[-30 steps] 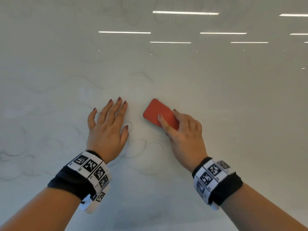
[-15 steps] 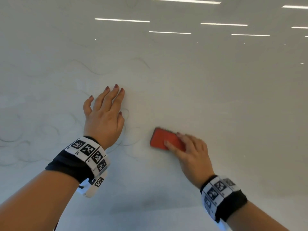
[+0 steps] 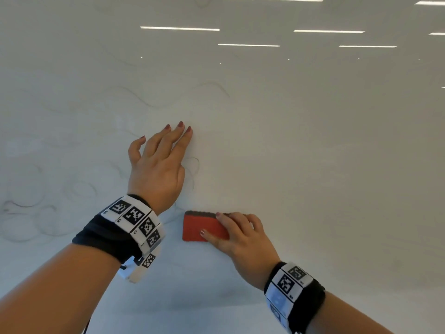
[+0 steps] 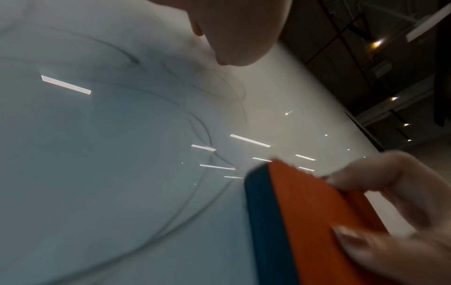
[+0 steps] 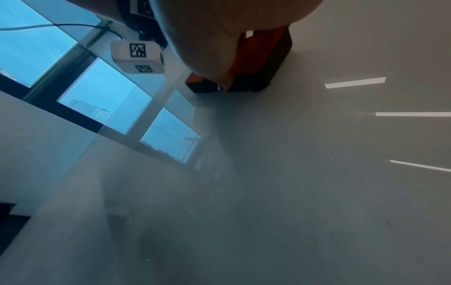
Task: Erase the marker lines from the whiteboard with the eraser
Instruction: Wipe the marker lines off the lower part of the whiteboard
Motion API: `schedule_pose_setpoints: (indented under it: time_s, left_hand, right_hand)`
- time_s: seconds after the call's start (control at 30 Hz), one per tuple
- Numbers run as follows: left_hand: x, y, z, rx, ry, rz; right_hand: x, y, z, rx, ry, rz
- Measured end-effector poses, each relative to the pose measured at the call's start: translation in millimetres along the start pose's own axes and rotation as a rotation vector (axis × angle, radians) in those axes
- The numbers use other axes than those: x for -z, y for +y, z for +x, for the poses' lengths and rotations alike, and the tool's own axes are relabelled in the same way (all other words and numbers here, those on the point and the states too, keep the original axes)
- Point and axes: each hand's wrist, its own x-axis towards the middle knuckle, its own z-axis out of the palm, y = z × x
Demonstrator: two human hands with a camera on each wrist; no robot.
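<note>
Your right hand [image 3: 243,239] clamps the eraser [image 3: 199,227] flat against the whiteboard [image 3: 313,153], low and just right of your left wrist. Your left hand [image 3: 159,169] rests on the board, fingers straight and slightly apart. Faint marker lines [image 3: 149,102] curl across the glossy left side; ceiling lights [image 3: 179,28] reflect above. Windows [image 5: 102,96] show in the right wrist view.

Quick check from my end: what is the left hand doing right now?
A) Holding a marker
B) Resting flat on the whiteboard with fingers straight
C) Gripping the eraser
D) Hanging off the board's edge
B: the left hand lies on the whiteboard with fingers extended and nothing in it, while the right hand holds the red eraser against the board.
</note>
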Motion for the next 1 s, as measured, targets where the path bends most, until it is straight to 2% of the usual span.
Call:
schedule_pose_setpoints:
  time_s: [0.13, 0.2, 0.33, 0.43, 0.53, 0.7, 0.83, 0.93, 1.0]
  left_hand:
    - [1.5, -4.6, -0.3, -0.031, -0.018, -0.007]
    - [1.4, -8.1, -1.1, -0.057, -0.032, -0.003]
    - [1.5, -12.6, -0.8, -0.093, -0.034, -0.026]
    - [2.2, -16.2, -0.7, -0.111, -0.033, -0.055]
    - [0.8, -19.6, -1.6, -0.131, -0.031, -0.070]
    - [-1.0, -20.0, -2.8, -0.127, -0.043, -0.050]
    - [-2.1, -15.8, -3.8, -0.105, -0.031, -0.057]
    - [-2.3, -11.8, -4.2, -0.075, -0.028, -0.061]
    - [-2.3, -7.3, -4.2, -0.049, -0.022, -0.067]
  right_hand:
    - [-8.1, 1.3, -17.2, -0.021, 0.024, -0.005]
    - [-3.4, 2.4, -12.6, -0.110, 0.096, 0.002]
    - [21.4, 9.4, 33.2, -0.360, 0.295, 0.034]
    - [27.3, 2.8, 58.8, -0.391, 0.322, 0.033]
    - [12.3, -18.7, 49.3, -0.282, 0.251, 0.046]
    - [-16.6, -51.0, -0.3, -0.035, -0.065, 0.017]
    - [-24.2, -42.3, -45.7, 0.170, -0.275, -0.011]
    - [-22.9, -24.1, -63.6, 0.260, -0.338, -0.055]
    - [-22.2, -13.5, -68.1, 0.290, -0.327, -0.080]
